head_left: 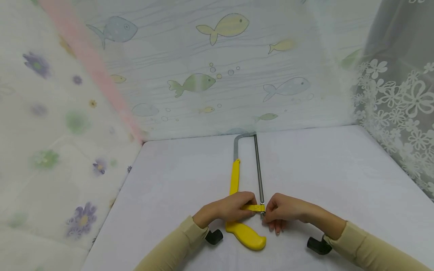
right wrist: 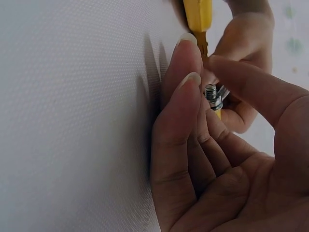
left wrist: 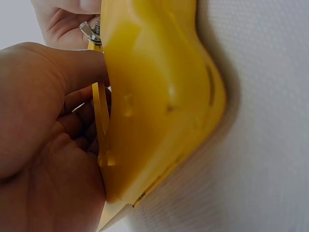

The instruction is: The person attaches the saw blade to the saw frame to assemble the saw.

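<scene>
A hacksaw with a yellow handle [head_left: 247, 236] and a grey metal front bow [head_left: 236, 146] lies on the white table. Its blade [head_left: 259, 165] runs along the right side, away from me. My left hand [head_left: 234, 207] grips the yellow frame by the handle, thumb and fingers around the short yellow arm [head_left: 254, 207] at the blade's near end. Close on the right, my right hand [head_left: 286, 208] has its thumb and curled forefinger at the metal wing nut [right wrist: 216, 100] on the threaded tensioning screw. The other right fingers [right wrist: 171, 140] curve close over the table.
The white tabletop [head_left: 183, 165] reaches back to a curtain [head_left: 162, 56] printed with fish. A flowered curtain [head_left: 44, 131] hangs at the left, a lace one [head_left: 403, 101] at the right. A black wrist fitting [head_left: 214, 237] shows under the left sleeve, another black fitting [head_left: 319, 245] under the right.
</scene>
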